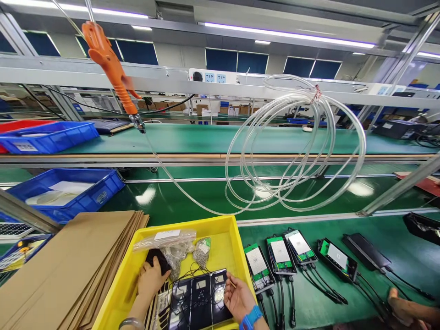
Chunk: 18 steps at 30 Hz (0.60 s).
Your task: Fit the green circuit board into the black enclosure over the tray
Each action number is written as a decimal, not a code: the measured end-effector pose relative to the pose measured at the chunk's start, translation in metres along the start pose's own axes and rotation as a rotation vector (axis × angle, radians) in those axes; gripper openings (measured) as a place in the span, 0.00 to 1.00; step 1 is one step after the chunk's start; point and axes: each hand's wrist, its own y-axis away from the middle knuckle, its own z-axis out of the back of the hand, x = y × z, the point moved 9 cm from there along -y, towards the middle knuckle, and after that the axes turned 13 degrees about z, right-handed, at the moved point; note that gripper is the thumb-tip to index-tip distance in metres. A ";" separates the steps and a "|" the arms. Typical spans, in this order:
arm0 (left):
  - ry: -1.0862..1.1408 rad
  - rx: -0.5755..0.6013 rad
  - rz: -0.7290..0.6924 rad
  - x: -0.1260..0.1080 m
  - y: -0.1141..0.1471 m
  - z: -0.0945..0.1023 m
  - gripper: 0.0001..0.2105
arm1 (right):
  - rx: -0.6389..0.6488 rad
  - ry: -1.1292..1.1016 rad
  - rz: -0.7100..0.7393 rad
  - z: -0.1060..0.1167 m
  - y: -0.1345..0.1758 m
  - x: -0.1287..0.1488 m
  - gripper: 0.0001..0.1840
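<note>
**Both hands working in the yellow bin**

Yellow bin [225, 238] sitting near, beside cardboard stack [65, 270]. Black panels [199, 300] lying inside. Left hand [150, 279] pressing on panel stack, fingers flat. Right hand [238, 299] hovering open at the panels' right edge, gripping nothing.

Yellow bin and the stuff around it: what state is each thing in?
Yellow bin: holds bags and black panels.
Black panels: flat, side by side.
Left hand: resting on a black part.
Right hand: open, touching the panels.
Hose: coiled, hanging.
Orange tool: hanging, unheld.
Circuit boxes: lids off.
Cardboard: stacked flat.
</note>
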 end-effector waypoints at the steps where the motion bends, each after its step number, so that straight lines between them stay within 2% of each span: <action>1: 0.004 0.008 0.001 0.002 0.000 0.000 0.35 | -0.001 -0.002 0.002 0.000 -0.001 0.000 0.12; 5: 0.024 0.019 0.053 0.012 -0.002 -0.001 0.38 | -0.001 -0.006 0.001 0.001 -0.001 0.000 0.14; 11: 0.188 0.028 0.194 0.021 -0.002 -0.005 0.39 | 0.010 -0.018 -0.003 -0.001 0.001 0.001 0.16; 18: 0.328 0.063 0.299 0.029 0.002 0.009 0.38 | 0.017 -0.014 -0.001 -0.001 0.001 0.001 0.15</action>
